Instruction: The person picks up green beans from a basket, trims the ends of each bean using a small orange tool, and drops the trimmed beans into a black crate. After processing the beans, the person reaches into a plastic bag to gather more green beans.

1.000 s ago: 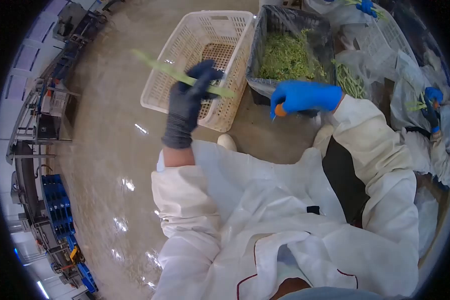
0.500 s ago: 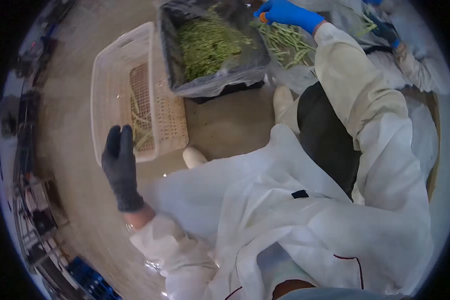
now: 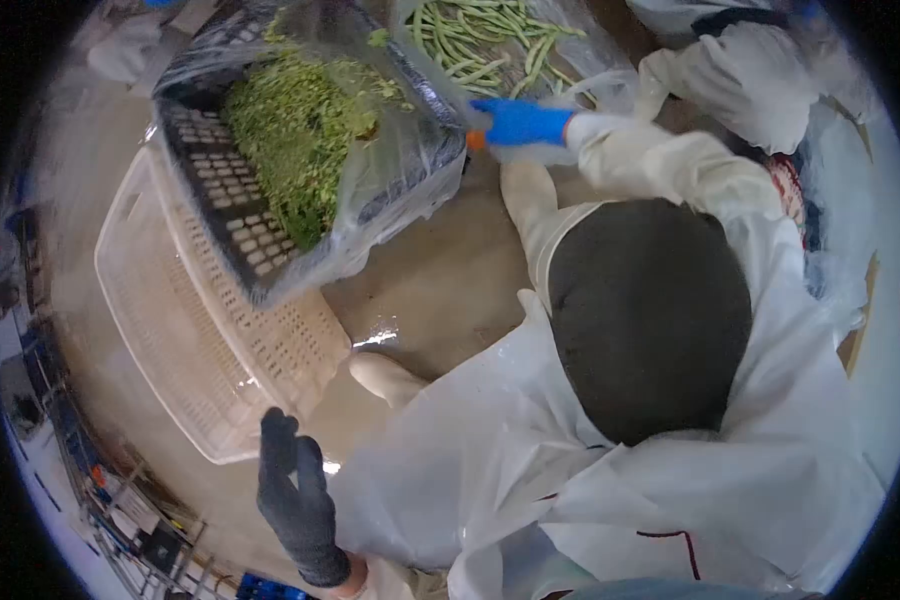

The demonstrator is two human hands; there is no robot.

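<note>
My left hand, in a dark grey glove, is held in the air near the front corner of a white plastic basket. Its fingers are stretched out with nothing in them. My right hand wears a blue glove and is closed around a small orange object, mostly hidden by the fingers. That hand is right by the corner of a dark crate lined with clear plastic. Chopped green trimmings lie inside the crate. Beyond the right hand, long green beans are spread on plastic sheeting.
White boots and a dark round seat or pad show close to my white apron. Another person's pale sleeve is at the upper right. Metal racks line the left edge beyond the floor.
The view has swung, shifting the crate and basket left. My right hand has moved from beside the beans to the crate's near right corner. My left hand remains open, now lower in view.
</note>
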